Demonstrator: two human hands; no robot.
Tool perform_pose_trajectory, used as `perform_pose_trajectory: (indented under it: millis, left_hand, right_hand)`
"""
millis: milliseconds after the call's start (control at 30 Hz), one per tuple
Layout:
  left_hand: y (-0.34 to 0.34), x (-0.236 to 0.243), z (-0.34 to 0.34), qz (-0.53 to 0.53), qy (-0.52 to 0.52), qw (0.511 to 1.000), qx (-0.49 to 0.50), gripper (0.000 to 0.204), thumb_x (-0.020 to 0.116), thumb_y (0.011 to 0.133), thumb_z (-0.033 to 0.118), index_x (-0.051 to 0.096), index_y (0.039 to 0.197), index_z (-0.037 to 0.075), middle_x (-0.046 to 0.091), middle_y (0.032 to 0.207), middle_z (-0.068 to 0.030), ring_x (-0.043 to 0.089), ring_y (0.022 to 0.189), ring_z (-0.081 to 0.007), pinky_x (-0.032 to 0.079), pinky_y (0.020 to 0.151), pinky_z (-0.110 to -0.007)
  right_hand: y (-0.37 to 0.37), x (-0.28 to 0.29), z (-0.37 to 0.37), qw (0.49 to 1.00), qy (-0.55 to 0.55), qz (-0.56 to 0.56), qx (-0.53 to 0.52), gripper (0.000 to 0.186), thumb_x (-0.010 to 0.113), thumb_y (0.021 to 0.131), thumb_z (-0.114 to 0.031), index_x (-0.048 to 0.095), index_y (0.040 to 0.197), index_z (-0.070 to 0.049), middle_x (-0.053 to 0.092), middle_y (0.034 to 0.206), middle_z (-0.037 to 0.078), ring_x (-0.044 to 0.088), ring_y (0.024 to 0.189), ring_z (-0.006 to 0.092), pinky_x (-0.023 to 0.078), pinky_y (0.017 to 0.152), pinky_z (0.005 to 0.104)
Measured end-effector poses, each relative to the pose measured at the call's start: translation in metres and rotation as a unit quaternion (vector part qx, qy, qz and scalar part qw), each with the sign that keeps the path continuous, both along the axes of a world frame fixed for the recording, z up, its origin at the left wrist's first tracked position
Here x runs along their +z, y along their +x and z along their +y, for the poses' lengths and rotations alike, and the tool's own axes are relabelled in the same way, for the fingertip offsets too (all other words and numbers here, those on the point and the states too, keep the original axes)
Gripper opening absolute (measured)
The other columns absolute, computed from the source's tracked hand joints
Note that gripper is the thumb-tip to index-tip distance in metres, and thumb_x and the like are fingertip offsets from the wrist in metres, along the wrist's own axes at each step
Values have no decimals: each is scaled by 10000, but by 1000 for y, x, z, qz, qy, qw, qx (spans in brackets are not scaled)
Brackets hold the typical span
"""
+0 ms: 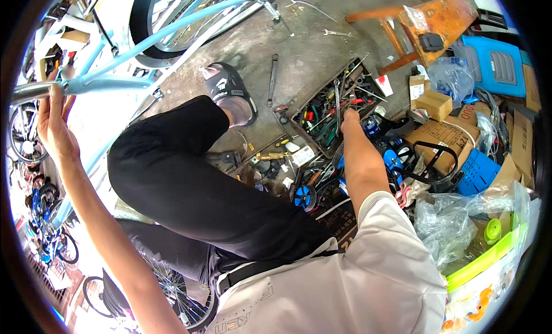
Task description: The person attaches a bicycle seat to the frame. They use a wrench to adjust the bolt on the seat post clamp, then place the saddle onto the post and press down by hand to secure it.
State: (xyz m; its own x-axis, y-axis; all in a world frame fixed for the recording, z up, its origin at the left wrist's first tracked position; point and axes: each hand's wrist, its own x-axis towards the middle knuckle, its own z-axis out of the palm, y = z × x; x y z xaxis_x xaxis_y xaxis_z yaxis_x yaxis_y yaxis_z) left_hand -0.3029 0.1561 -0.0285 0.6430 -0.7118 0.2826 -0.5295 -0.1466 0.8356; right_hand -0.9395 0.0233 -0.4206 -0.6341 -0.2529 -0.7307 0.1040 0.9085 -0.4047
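At the left, my left hand [57, 121] is closed on a silver tube [31, 91] at the end of a light blue bicycle frame [115, 85], its fingertips up around the metal. My right hand [349, 118] reaches into a metal toolbox [305, 127] crowded with wrenches, pliers and screwdrivers; its fingers are curled down beside a long wrench [337, 98], and what they grip is hidden. On the concrete floor lie a loose long wrench [272, 81] and a smaller wrench [338, 33].
A bicycle wheel [144, 35] stands at the top. An orange wooden stool [437, 17], blue plastic case [491, 66], cardboard boxes [434, 104] and plastic bags [437, 230] crowd the right. Several bicycles [43, 219] line the far left. My sandaled foot [227, 89] rests near the toolbox.
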Motion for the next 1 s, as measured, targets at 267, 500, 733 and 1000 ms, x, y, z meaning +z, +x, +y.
perform_pose_trajectory:
  millis: [267,500,733,1000]
  left_hand:
    - [3,0,-2,6,-7,1000,-6,418,602,1016,377,666,1305,82,703,1240,-137,664,1189,-223,557,975,-393]
    - [-3,3,2,21,-27,999,9,369,645,1004,310,678,1279,65,716,1206,-99,680,1094,-158,574,898,-339]
    - [-14,-5,-5,128,-99,986,-43,141,721,950,222,703,991,88,668,882,23,574,785,-71,447,690,-247]
    - [-10,-5,-14,142,-83,986,-34,208,753,922,181,716,1072,42,696,864,9,596,797,-69,463,732,-250]
  right_hand:
    - [-23,-37,9,998,-41,-39,9,320,659,910,-207,632,1152,0,669,1122,150,663,841,302,554,712,473]
    - [-17,4,31,890,-46,304,335,284,768,818,-268,727,921,-6,743,847,163,711,619,294,576,600,401]
    - [-24,114,45,806,-298,342,380,364,691,938,-313,636,1077,19,705,998,237,654,896,411,513,825,462]
    - [125,325,-10,710,-566,38,418,238,585,1035,-191,616,1124,28,636,984,44,569,821,115,462,778,275]
